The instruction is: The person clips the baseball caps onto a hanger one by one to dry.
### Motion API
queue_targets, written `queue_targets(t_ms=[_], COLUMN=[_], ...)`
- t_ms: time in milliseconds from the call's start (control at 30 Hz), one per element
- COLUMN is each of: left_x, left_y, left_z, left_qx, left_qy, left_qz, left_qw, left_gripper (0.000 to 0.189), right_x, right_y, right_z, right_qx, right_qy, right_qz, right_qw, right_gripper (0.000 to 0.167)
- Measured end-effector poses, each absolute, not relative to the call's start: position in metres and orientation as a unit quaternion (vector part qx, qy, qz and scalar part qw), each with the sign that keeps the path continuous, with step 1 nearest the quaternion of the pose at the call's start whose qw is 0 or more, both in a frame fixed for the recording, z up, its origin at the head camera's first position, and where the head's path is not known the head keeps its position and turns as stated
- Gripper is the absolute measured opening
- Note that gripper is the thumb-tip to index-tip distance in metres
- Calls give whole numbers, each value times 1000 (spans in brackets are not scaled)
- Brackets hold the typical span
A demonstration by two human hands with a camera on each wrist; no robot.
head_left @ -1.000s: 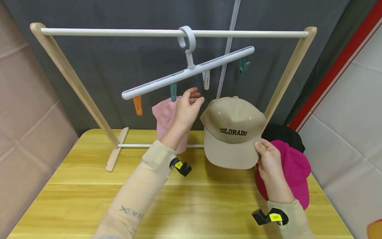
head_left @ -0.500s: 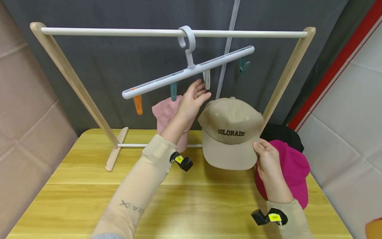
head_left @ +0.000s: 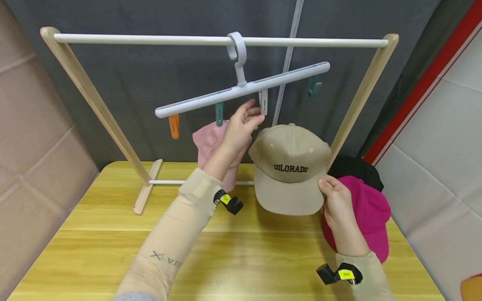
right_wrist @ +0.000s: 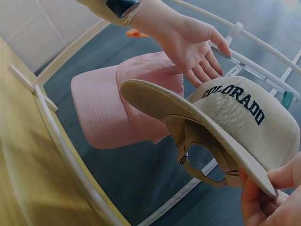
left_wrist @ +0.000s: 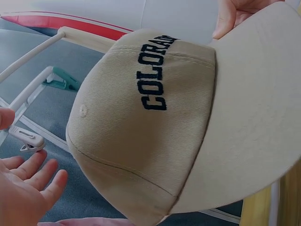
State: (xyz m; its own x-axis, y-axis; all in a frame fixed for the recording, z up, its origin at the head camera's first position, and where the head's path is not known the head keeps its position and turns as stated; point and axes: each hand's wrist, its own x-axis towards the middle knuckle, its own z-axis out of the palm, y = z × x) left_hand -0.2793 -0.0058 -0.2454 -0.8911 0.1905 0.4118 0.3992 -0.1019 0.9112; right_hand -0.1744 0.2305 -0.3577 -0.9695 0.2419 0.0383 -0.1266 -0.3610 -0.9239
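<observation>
My right hand (head_left: 339,200) pinches the brim edge of a beige baseball cap (head_left: 290,154) lettered COLORADO and holds it up in front of the rack. The cap's adjustable back strap (right_wrist: 207,176) shows in the right wrist view. My left hand (head_left: 241,125) is raised beside the white clip (head_left: 263,103) on the white hanger (head_left: 244,88). Its fingers are loosely extended, with the thumb at the clip's lower end; firm contact cannot be told. A pink cap (head_left: 208,140) hangs below a teal clip (head_left: 219,113), partly hidden by my left arm.
The hanger hooks over the white bar (head_left: 150,39) of a wooden rack and tilts up to the right. An orange clip (head_left: 174,126) and another teal clip (head_left: 313,87) hang at its ends. Magenta (head_left: 367,213) and black (head_left: 354,169) caps lie on the wooden table (head_left: 113,255).
My left hand has moved up and right to the white clip. The hanger has swung slightly, its left end rising a little. The beige cap has shifted slightly left in my right hand.
</observation>
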Motion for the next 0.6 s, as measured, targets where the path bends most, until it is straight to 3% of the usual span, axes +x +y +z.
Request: queue_targets(t_ms=[600], left_x=[-287], left_y=[-1], left_z=[-229], left_qx=[-202], left_qy=[-680], left_qz=[-700], left_qw=[78], left_gripper=[42], right_x=[-168], right_y=[232], right_z=[-356], right_qx=[-46], right_qy=[-572], right_qz=[812], right_qw=[104], right_gripper=[21])
